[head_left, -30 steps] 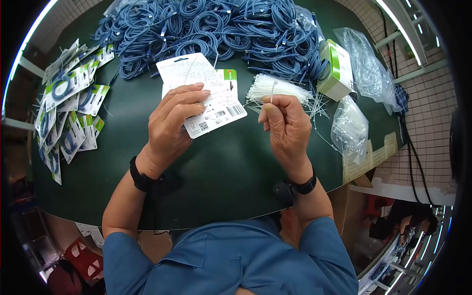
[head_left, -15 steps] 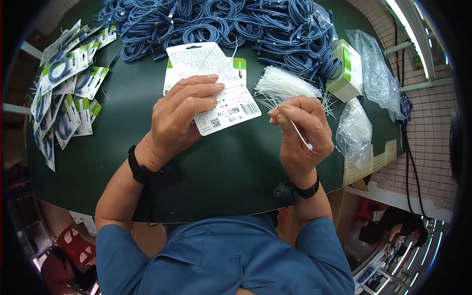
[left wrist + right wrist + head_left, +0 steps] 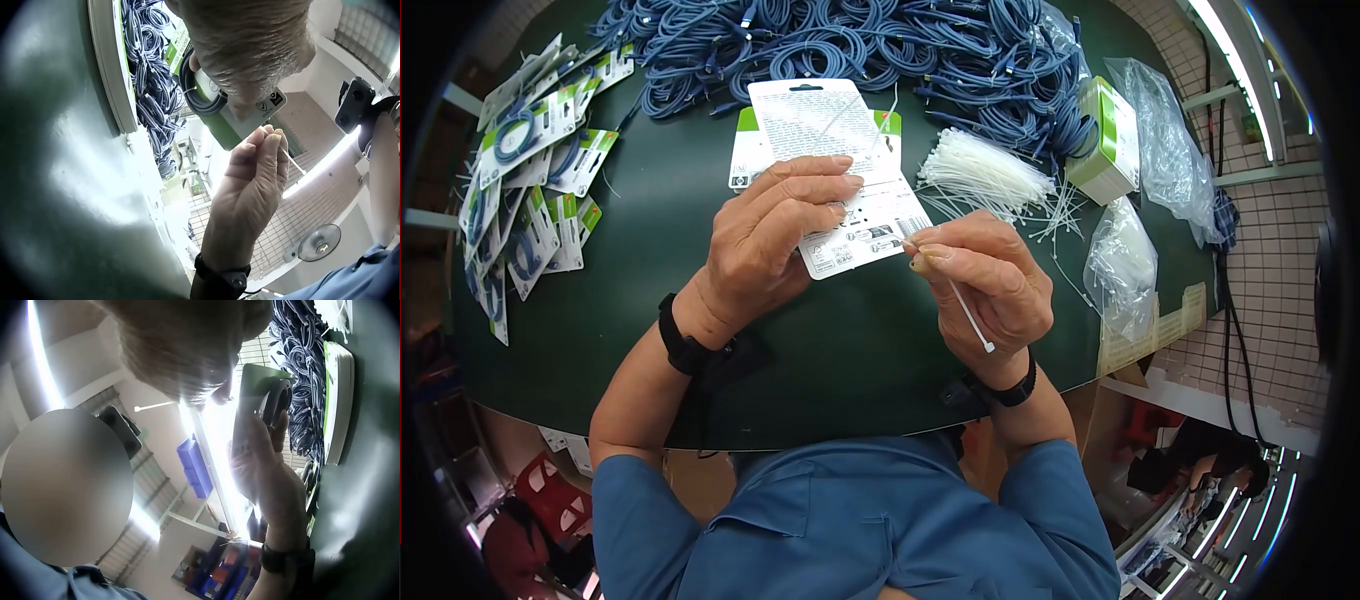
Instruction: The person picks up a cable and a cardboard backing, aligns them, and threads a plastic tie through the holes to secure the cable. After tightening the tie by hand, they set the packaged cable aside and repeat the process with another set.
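Observation:
My left hand (image 3: 775, 220) grips a printed white packaging card (image 3: 870, 235), its text and barcode side toward the head camera. On the card's other side a coiled blue cable (image 3: 195, 103) shows in the left wrist view, against green and white print. Thin white tie tails stick up from the card's upper part. Close to its lower right edge, my right hand (image 3: 990, 280) pinches a white cable tie (image 3: 972, 318) between thumb and fingers. The tie's head end hangs down to the right, while its other tip is at the card.
Behind the hands lies a large heap of coiled blue cables (image 3: 820, 55). Loose cable ties (image 3: 985, 170), a green-white card stack (image 3: 1112, 135) and clear plastic bags (image 3: 1122, 260) sit at right. Carded cables (image 3: 520, 195) are piled at left.
My right hand has come left and down to the card's edge. The cable tie in its fingers has turned from upright to head end down. My left hand still holds the card.

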